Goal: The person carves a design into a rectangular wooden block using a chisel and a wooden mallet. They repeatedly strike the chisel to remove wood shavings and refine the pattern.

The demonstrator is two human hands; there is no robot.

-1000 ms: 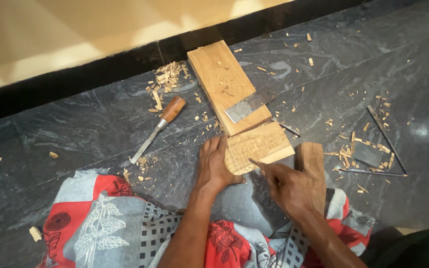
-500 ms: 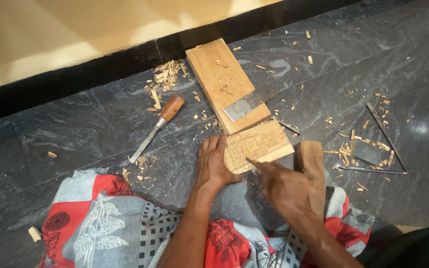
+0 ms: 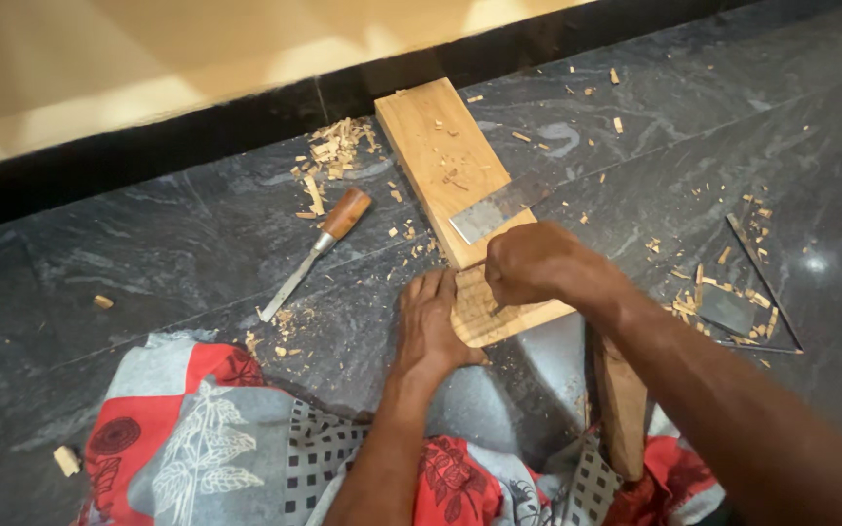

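A small carved wooden block [image 3: 484, 319] lies on the dark stone floor, at the near end of a long pale plank [image 3: 436, 146]. My left hand [image 3: 431, 326] presses flat against the block's left edge. Over the top of the block, my right hand [image 3: 533, 268] is closed around a thin pointed tool whose tip touches the carved face. A flat metal blade [image 3: 499, 206] lies across the plank just beyond my right hand.
A chisel with a wooden handle [image 3: 319, 248] lies left of the plank. Wood chips [image 3: 333, 151] are scattered around. A wooden mallet-like piece [image 3: 621, 404] rests under my right forearm. A metal triangle and plate [image 3: 738, 302] lie right. Patterned cloth [image 3: 197, 429] covers my lap.
My right hand has moved up and to the left, from the block's lower right edge to over its top. My left hand stays on the block.
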